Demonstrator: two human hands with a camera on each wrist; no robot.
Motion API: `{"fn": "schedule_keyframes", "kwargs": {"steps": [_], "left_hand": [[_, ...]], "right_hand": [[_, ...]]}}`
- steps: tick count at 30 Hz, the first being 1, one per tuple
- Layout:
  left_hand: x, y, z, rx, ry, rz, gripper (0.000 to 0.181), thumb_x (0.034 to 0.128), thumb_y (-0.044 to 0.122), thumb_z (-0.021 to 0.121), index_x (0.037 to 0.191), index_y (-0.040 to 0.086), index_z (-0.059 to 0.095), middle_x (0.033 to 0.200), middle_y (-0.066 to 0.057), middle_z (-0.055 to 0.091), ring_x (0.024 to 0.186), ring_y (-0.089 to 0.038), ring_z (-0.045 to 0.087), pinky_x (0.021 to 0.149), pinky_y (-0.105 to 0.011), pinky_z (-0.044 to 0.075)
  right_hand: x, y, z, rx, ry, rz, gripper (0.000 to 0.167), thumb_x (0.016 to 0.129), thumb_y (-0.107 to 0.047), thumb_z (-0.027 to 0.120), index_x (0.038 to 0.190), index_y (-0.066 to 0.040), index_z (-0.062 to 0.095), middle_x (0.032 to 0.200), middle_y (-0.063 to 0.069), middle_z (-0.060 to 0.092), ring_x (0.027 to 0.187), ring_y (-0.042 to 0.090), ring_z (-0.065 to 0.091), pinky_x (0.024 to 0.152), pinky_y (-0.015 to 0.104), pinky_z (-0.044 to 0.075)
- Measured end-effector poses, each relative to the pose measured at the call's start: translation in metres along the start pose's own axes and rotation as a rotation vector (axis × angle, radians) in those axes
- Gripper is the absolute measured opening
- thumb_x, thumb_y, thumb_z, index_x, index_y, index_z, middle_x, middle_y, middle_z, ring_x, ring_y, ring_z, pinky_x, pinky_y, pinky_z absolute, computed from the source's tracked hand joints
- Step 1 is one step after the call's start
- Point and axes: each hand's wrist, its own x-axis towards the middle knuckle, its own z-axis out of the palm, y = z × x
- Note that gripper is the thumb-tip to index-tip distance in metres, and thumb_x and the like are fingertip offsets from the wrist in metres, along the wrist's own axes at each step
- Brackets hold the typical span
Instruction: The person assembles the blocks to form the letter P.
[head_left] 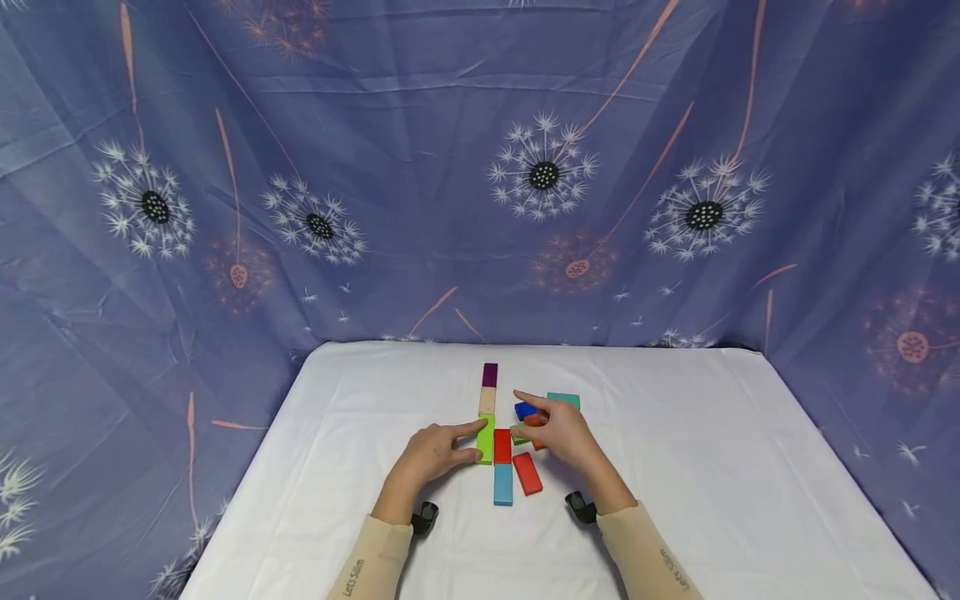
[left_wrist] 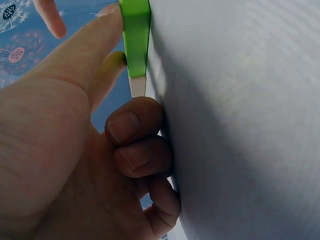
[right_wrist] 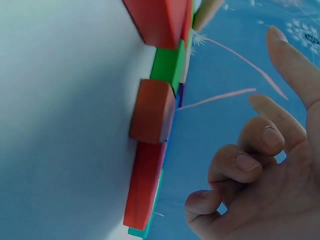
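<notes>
My left hand (head_left: 435, 446) touches the lime-green block (head_left: 486, 442) with its thumb and index fingertips; in the left wrist view both tips rest against one face of this block (left_wrist: 136, 40), and the other fingers are curled by the cloth. Beyond it, a plain wooden block (head_left: 487, 401) and a purple block (head_left: 490, 375) continue the line. A red block (head_left: 502, 446) lies beside the lime-green one, with a light-blue block (head_left: 503, 485) at its near end. My right hand (head_left: 564, 429) hovers over the loose blocks, index and thumb spread, holding nothing; the right wrist view shows it apart from them.
A tilted red block (head_left: 528, 474) lies right of the line. Under the right hand are a dark-blue block (head_left: 525, 411), a green block (right_wrist: 167, 65) and an orange block (right_wrist: 150, 110), partly hidden. A teal block (head_left: 564, 401) lies behind. White cloth (head_left: 352, 400) covers the table.
</notes>
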Motion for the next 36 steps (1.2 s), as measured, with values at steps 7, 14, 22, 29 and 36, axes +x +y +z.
{"fn": "schedule_keyframes", "kwargs": {"steps": [7,14,22,29,36], "left_hand": [[0.001,-0.001,-0.001,0.007,0.003,0.008,0.061,0.0913,0.049,0.080,0.149,0.037,0.063,0.080,-0.004,0.071,0.082,-0.015,0.060,0.075,-0.037,0.054],[0.002,-0.001,-0.002,0.007,0.001,0.010,0.061,0.0917,0.049,0.079,0.149,0.038,0.063,0.074,-0.005,0.067,0.079,-0.016,0.059,0.074,-0.037,0.053],[0.000,-0.002,0.000,0.012,0.001,0.014,0.061,0.0920,0.050,0.079,0.149,0.037,0.063,0.076,-0.004,0.069,0.079,-0.016,0.060,0.074,-0.037,0.053],[-0.001,-0.002,0.000,0.009,-0.003,0.015,0.060,0.0926,0.049,0.079,0.149,0.037,0.062,0.062,0.002,0.053,0.071,-0.014,0.052,0.067,-0.031,0.046],[0.000,-0.001,-0.001,0.014,0.002,0.020,0.060,0.0926,0.049,0.079,0.149,0.036,0.062,0.061,0.003,0.052,0.067,-0.013,0.047,0.064,-0.029,0.042]], "right_hand": [[-0.007,0.002,0.011,-0.124,-0.041,-0.038,0.067,0.081,-0.039,0.093,0.143,-0.037,0.068,0.071,-0.002,0.043,0.068,0.016,0.042,0.057,0.026,0.029],[-0.011,0.005,0.019,-0.230,-0.043,-0.067,0.064,0.079,-0.044,0.093,0.139,-0.035,0.072,0.072,-0.005,0.045,0.073,0.012,0.047,0.059,0.025,0.032],[-0.012,0.009,0.025,-0.302,-0.061,-0.069,0.061,0.077,-0.044,0.094,0.134,-0.034,0.075,0.095,-0.003,0.072,0.090,0.013,0.061,0.072,0.030,0.049],[-0.012,0.009,0.027,-0.327,-0.072,-0.070,0.056,0.077,-0.043,0.094,0.130,-0.030,0.078,0.113,0.001,0.079,0.099,0.017,0.067,0.076,0.033,0.053],[-0.010,0.009,0.027,-0.327,-0.097,-0.068,0.058,0.077,-0.042,0.095,0.131,-0.028,0.078,0.129,0.004,0.077,0.120,0.028,0.069,0.091,0.045,0.059]]}}
